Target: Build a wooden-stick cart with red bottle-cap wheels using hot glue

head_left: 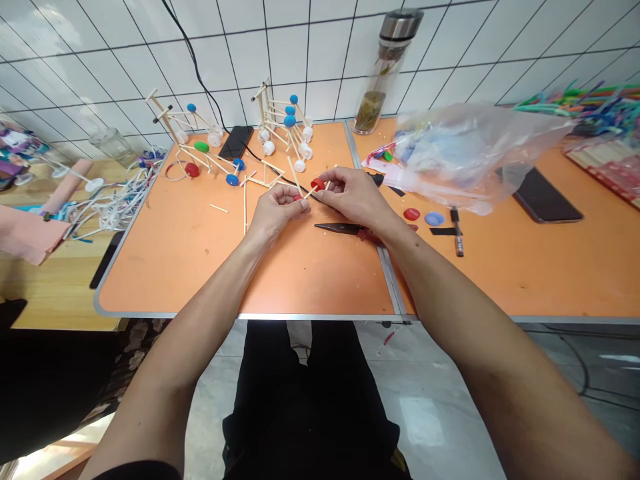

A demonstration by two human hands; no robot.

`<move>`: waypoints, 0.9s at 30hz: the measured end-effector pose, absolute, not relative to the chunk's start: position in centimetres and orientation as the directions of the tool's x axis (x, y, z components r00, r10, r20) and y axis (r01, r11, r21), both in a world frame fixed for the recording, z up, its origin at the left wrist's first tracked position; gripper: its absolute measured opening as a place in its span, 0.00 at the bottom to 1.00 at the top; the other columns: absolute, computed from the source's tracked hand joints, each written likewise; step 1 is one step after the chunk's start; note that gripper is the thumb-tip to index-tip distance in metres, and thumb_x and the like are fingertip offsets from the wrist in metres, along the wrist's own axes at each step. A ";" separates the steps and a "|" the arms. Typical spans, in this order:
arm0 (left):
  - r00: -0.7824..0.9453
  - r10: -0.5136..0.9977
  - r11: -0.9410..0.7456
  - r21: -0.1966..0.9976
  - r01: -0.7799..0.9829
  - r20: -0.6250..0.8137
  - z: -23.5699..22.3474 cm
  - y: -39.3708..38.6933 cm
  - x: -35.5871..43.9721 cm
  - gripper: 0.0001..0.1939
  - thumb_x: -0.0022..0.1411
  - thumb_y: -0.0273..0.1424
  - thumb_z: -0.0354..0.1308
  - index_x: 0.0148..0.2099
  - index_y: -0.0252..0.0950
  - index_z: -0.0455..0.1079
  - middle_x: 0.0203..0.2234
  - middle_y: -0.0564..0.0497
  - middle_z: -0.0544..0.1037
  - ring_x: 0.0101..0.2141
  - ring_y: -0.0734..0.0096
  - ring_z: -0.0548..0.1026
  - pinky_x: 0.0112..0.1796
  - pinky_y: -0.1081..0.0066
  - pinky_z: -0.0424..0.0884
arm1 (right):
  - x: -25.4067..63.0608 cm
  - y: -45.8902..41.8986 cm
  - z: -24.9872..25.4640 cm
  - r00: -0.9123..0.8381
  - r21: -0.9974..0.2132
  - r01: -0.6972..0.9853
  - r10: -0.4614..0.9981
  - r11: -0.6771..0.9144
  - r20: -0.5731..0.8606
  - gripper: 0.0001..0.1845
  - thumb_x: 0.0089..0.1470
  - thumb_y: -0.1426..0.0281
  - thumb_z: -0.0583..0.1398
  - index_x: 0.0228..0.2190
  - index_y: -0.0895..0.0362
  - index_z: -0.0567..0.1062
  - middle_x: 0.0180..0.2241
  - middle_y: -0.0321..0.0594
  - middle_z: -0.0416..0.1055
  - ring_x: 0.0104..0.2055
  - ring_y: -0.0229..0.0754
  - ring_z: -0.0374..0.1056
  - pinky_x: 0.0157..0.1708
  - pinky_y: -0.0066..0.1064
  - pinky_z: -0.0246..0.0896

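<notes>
Red round cap (317, 183), tilted. Pale wooden stick (311, 193) slants near-left from cap; contact unclear. Second pale stick (293, 173) farther left, leaning far-left. Red piece (298, 197) by its near end, mostly hidden.

head camera, up close, looked forward and down: tiled wall (333, 43) at twelve o'clock, legs (310, 407) at six!

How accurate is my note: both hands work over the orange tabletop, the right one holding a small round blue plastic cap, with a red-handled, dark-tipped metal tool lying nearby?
Not quite: only the cap's colour is wrong. The head view shows the right hand holding a small round red plastic cap; the rest stands.
</notes>
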State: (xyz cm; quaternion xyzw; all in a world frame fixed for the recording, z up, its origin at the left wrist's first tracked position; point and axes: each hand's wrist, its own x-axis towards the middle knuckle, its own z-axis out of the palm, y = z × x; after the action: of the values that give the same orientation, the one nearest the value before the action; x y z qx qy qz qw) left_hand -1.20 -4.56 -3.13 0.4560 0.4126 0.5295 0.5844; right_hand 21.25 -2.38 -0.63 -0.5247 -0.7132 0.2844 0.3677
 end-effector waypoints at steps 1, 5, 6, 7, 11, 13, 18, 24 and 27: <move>0.097 0.995 0.023 0.969 -0.245 0.001 -3.1 -4.5 -1.2 0.33 0.39 0.39 0.98 0.40 0.37 0.82 0.31 0.54 0.89 0.34 0.71 0.88 0.41 0.69 0.89 | 21.3 -2.3 -0.7 -0.177 -0.796 0.532 0.957 0.289 0.229 0.15 0.62 0.69 0.73 0.50 0.56 0.90 0.38 0.39 0.84 0.40 0.48 0.75 0.48 0.42 0.70; 0.082 0.997 0.013 0.968 -0.252 0.008 -3.3 -4.3 -1.4 0.34 0.37 0.41 0.99 0.39 0.38 0.82 0.31 0.55 0.87 0.34 0.71 0.86 0.41 0.70 0.88 | 21.5 -1.9 -0.7 -0.121 -0.814 0.480 0.944 0.326 0.307 0.16 0.59 0.76 0.70 0.48 0.54 0.88 0.36 0.38 0.82 0.38 0.48 0.77 0.47 0.43 0.73; 0.081 0.997 0.010 0.967 -0.254 0.011 -3.3 -4.3 -1.4 0.35 0.37 0.41 0.99 0.39 0.38 0.81 0.31 0.55 0.87 0.34 0.71 0.86 0.41 0.69 0.88 | 21.5 -1.8 -0.7 -0.100 -0.823 0.457 0.939 0.338 0.330 0.16 0.59 0.77 0.69 0.47 0.54 0.88 0.35 0.37 0.81 0.38 0.48 0.77 0.46 0.42 0.74; 0.080 0.997 0.009 0.967 -0.256 0.012 -3.3 -4.2 -1.4 0.35 0.37 0.42 0.99 0.38 0.37 0.81 0.31 0.55 0.86 0.34 0.71 0.86 0.41 0.69 0.88 | 21.5 -1.7 -0.8 -0.081 -0.837 0.426 0.936 0.344 0.343 0.15 0.58 0.77 0.68 0.46 0.53 0.88 0.35 0.37 0.81 0.37 0.47 0.77 0.45 0.42 0.75; 0.072 0.997 0.020 0.964 -0.266 -0.001 -3.3 -4.3 -1.4 0.35 0.35 0.40 0.99 0.38 0.37 0.81 0.30 0.55 0.85 0.33 0.72 0.85 0.41 0.69 0.89 | 21.5 -1.5 -0.6 -0.053 -0.918 0.256 0.952 0.304 0.300 0.15 0.54 0.76 0.69 0.44 0.51 0.86 0.31 0.33 0.77 0.34 0.45 0.76 0.38 0.38 0.74; 0.066 0.998 0.022 0.963 -0.270 -0.004 -3.3 -4.3 -1.3 0.34 0.35 0.39 0.99 0.38 0.37 0.82 0.30 0.56 0.85 0.33 0.72 0.85 0.41 0.69 0.89 | 21.4 -1.6 -0.5 -0.054 -0.941 0.185 0.960 0.282 0.276 0.15 0.53 0.75 0.71 0.43 0.50 0.86 0.29 0.32 0.75 0.33 0.44 0.75 0.37 0.37 0.74; 0.065 0.998 0.034 0.968 -0.248 -0.019 -3.3 -4.4 -1.2 0.32 0.38 0.39 0.97 0.38 0.38 0.82 0.32 0.54 0.86 0.35 0.70 0.86 0.43 0.68 0.89 | 21.3 -2.1 0.1 -0.061 -0.955 0.130 0.964 0.266 0.261 0.15 0.52 0.74 0.74 0.41 0.49 0.85 0.31 0.33 0.76 0.33 0.43 0.72 0.36 0.37 0.74; 0.056 0.998 0.049 0.971 -0.235 -0.037 -3.3 -4.5 -1.1 0.31 0.39 0.37 0.96 0.39 0.38 0.82 0.32 0.53 0.86 0.35 0.69 0.86 0.43 0.68 0.88 | 21.2 -2.3 0.3 -0.071 -0.968 0.082 0.970 0.237 0.231 0.14 0.54 0.75 0.76 0.42 0.50 0.85 0.31 0.32 0.75 0.31 0.41 0.71 0.34 0.35 0.71; 0.057 0.998 0.045 0.972 -0.232 -0.033 -3.5 -4.4 -1.1 0.31 0.39 0.37 0.96 0.40 0.39 0.82 0.32 0.54 0.86 0.35 0.69 0.86 0.43 0.68 0.88 | 21.1 -2.5 0.3 -0.076 -0.972 0.028 0.970 0.235 0.233 0.11 0.58 0.74 0.77 0.42 0.50 0.86 0.30 0.30 0.75 0.31 0.39 0.72 0.34 0.33 0.73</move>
State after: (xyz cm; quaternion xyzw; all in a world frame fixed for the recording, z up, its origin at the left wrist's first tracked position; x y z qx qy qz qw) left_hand -1.08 -4.38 -3.55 0.4409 0.4341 0.5321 0.5780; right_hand 21.12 -2.46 0.33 -0.4283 -0.5824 0.4460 0.5278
